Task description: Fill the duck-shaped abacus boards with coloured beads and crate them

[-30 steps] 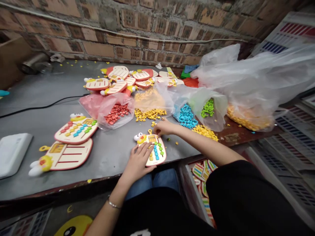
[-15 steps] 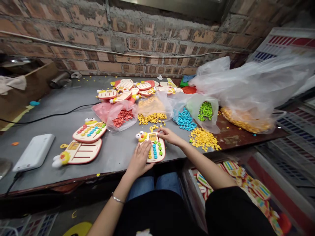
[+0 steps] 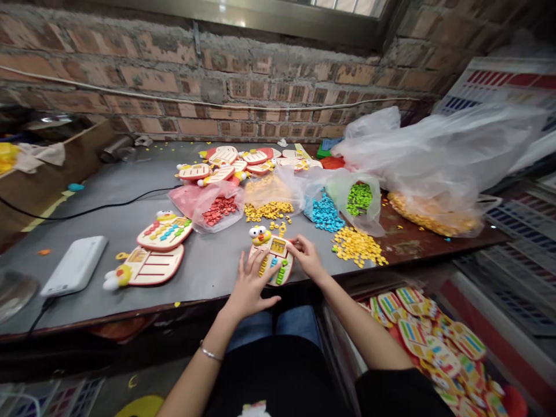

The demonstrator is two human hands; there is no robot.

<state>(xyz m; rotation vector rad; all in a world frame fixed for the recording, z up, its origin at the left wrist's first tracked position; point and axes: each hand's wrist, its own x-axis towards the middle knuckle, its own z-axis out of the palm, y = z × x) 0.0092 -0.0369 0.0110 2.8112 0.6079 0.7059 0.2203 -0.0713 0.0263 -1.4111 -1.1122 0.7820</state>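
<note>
A cream toy board (image 3: 278, 245) with red edging, a yellow cartoon head and big white eyes lies at the table's front edge. Its slots carry yellow, blue and green pieces; part of it is hidden beneath my left hand (image 3: 252, 281). That hand rests on the board, fingers spread and thumb pointing out to the right. At the board's upper right edge, my right hand (image 3: 307, 256) grips it between thumb and fingers. Loose yellow pieces (image 3: 358, 246) are heaped right of my right hand. Further left, a filled board (image 3: 165, 233) overlaps a board with bare slots (image 3: 156, 266).
Behind are bags of red pieces (image 3: 220, 209), yellow pieces (image 3: 269, 210), blue pieces (image 3: 324, 211) and green pieces (image 3: 359, 198). Several boards (image 3: 221, 174) are piled at the back. A white power bank (image 3: 75, 266) lies left. Lower right, a bin holds many filled boards (image 3: 434, 341).
The board has turned slightly and tilted toward upright. My left hand's fingers have spread across its slots, and the right hand keeps to its upper right edge. The camera view has shifted a little.
</note>
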